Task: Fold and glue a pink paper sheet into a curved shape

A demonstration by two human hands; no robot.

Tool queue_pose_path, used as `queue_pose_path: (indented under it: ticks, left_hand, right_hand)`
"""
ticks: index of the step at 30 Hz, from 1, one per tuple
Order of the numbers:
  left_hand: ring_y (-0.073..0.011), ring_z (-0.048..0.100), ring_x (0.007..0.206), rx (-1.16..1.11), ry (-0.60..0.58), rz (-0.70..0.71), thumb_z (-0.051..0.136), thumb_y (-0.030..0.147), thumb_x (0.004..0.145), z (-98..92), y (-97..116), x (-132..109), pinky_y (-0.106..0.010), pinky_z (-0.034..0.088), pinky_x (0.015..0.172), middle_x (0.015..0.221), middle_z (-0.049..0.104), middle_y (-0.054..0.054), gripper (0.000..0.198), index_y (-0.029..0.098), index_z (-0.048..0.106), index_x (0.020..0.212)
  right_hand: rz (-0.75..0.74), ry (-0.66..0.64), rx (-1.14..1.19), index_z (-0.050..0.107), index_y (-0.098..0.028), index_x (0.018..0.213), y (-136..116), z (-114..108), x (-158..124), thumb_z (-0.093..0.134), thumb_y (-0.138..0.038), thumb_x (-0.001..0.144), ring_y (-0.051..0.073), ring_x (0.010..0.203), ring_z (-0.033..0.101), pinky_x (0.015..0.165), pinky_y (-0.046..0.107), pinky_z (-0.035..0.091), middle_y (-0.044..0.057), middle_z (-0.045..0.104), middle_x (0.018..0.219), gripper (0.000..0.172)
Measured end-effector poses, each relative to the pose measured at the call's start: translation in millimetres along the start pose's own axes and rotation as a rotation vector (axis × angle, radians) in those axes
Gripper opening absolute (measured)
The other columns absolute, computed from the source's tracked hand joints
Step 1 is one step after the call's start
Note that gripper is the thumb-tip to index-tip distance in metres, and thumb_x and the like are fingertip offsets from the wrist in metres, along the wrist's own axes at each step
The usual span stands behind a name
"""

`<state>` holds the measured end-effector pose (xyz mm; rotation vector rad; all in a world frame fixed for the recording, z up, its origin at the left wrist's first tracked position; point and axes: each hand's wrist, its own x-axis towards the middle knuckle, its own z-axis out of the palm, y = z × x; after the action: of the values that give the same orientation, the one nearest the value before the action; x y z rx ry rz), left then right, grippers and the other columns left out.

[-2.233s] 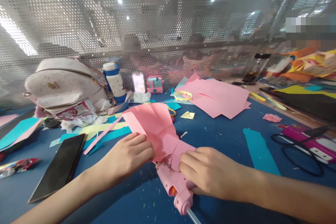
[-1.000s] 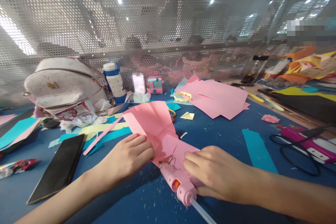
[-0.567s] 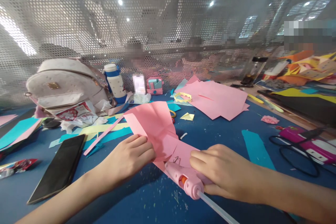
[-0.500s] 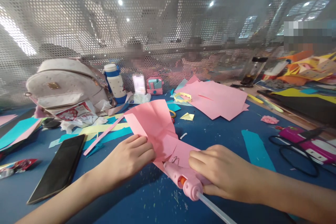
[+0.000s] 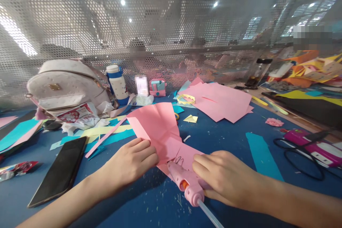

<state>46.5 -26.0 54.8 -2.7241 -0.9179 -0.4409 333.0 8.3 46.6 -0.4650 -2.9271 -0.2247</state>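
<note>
My left hand [image 5: 137, 160] is closed on the near left edge of a folded sheet of pink paper [image 5: 157, 124]. My right hand [image 5: 227, 176] is wrapped round a pink hot glue gun [image 5: 184, 181], and its fingers lie against the paper's right part. The gun's nozzle meets the paper near the lower fold; the exact contact of the tip is hard to see. A clear glue stick [image 5: 210, 213] juts from the gun's back end toward me. The gun's handle is mostly hidden by my right hand.
A dark phone [image 5: 60, 171] lies left of my left hand. A backpack [image 5: 66, 85] and a bottle [image 5: 117, 83] stand behind. Further pink sheets [image 5: 219, 99] lie at the back. On the right are a blue strip [image 5: 263, 156], a paper rose [image 5: 274, 122] and a magenta power strip [image 5: 312, 146].
The back of the glue gun and its stick have swung a little to the left. The folded pink paper has shifted slightly; my left hand holds almost still.
</note>
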Motion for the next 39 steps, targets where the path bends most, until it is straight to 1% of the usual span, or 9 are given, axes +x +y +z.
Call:
queue_pose_path:
  ticks: [6, 12, 16, 19, 24, 27, 31, 37, 39]
  left_hand:
    - [-0.0177, 0.043, 0.067, 0.001, 0.002, -0.004, 0.028, 0.017, 0.104, 1.1, 0.5, 0.2, -0.032, 0.034, 0.061, 0.075, 0.058, -0.003, 0.035, 0.016, 0.056, 0.083]
    - [-0.0182, 0.043, 0.068, -0.024, -0.012, -0.013, 0.033, 0.017, 0.103, 3.4, -0.8, -2.3, -0.033, 0.033, 0.064, 0.076, 0.056, -0.003, 0.029, 0.016, 0.055, 0.084]
    - [-0.0183, 0.043, 0.068, -0.032, -0.006, -0.007, 0.033, 0.016, 0.103, 3.4, 0.1, -2.2, -0.033, 0.032, 0.063, 0.076, 0.056, -0.003, 0.029, 0.016, 0.056, 0.084]
    - [-0.0184, 0.043, 0.068, -0.021, 0.000, -0.006, 0.034, 0.017, 0.103, 2.9, 0.7, -1.9, -0.033, 0.032, 0.062, 0.076, 0.057, -0.003, 0.029, 0.016, 0.055, 0.083]
    - [-0.0185, 0.043, 0.067, -0.017, 0.006, -0.001, 0.028, 0.017, 0.104, 1.7, 0.8, -1.3, -0.033, 0.031, 0.062, 0.076, 0.057, -0.004, 0.034, 0.016, 0.055, 0.083]
    - [-0.0186, 0.043, 0.067, -0.017, 0.006, 0.011, 0.024, 0.016, 0.104, 1.4, 0.7, -1.3, -0.033, 0.031, 0.062, 0.076, 0.058, -0.004, 0.037, 0.016, 0.056, 0.084]
    - [-0.0188, 0.044, 0.067, -0.002, 0.007, 0.011, 0.026, 0.016, 0.104, 1.2, 1.0, -2.0, -0.033, 0.032, 0.063, 0.075, 0.058, -0.004, 0.036, 0.016, 0.055, 0.083]
    - [-0.0189, 0.043, 0.067, 0.006, 0.020, 0.026, 0.025, 0.016, 0.104, 0.1, 2.4, -2.7, -0.033, 0.032, 0.062, 0.077, 0.059, -0.005, 0.035, 0.015, 0.055, 0.085]
    - [-0.0190, 0.043, 0.067, 0.008, 0.027, 0.025, 0.026, 0.016, 0.104, 0.8, 2.4, -3.1, -0.033, 0.032, 0.062, 0.077, 0.059, -0.004, 0.035, 0.015, 0.055, 0.084]
  right_hand:
    - [0.040, -0.022, -0.004, 0.051, -0.021, 0.085, 2.0, -3.2, -7.7, 0.058, -0.037, 0.091, 0.019, 0.061, 0.051, 0.053, 0.033, 0.019, 0.000, 0.059, 0.077, 0.018]
    - [0.050, -0.058, 0.028, 0.050, -0.022, 0.083, -0.4, -9.3, -10.5, 0.072, -0.035, 0.080, 0.018, 0.058, 0.049, 0.052, 0.032, 0.018, -0.002, 0.057, 0.076, 0.026]
    - [0.025, -0.069, 0.066, 0.051, -0.022, 0.081, -5.1, -10.6, -5.5, 0.074, -0.032, 0.079, 0.017, 0.058, 0.049, 0.052, 0.033, 0.016, -0.003, 0.057, 0.075, 0.025]
    - [0.018, -0.072, 0.097, 0.052, -0.021, 0.081, -6.6, -9.4, 1.1, 0.076, -0.035, 0.077, 0.017, 0.058, 0.048, 0.052, 0.032, 0.016, -0.003, 0.057, 0.074, 0.029]
    - [0.038, -0.064, 0.082, 0.051, -0.020, 0.081, -2.0, -8.5, 6.9, 0.072, -0.039, 0.082, 0.017, 0.060, 0.051, 0.052, 0.032, 0.016, -0.002, 0.058, 0.075, 0.028]
    - [0.055, -0.084, 0.043, 0.051, -0.020, 0.082, 1.7, -9.5, 3.3, 0.070, -0.039, 0.083, 0.018, 0.060, 0.052, 0.052, 0.032, 0.016, -0.002, 0.058, 0.075, 0.027]
    - [0.077, -0.108, 0.032, 0.051, -0.021, 0.086, 1.6, -10.9, -3.8, 0.071, -0.035, 0.082, 0.019, 0.060, 0.054, 0.053, 0.032, 0.018, -0.002, 0.059, 0.077, 0.026]
    - [0.049, -0.102, 0.064, 0.049, -0.021, 0.083, -4.9, -13.8, -4.0, 0.069, -0.031, 0.083, 0.018, 0.058, 0.050, 0.053, 0.032, 0.018, -0.002, 0.057, 0.076, 0.022]
    - [0.041, -0.092, 0.070, 0.049, -0.021, 0.082, -6.2, -13.7, -2.0, 0.069, -0.033, 0.084, 0.017, 0.057, 0.048, 0.053, 0.032, 0.017, -0.002, 0.056, 0.075, 0.023]
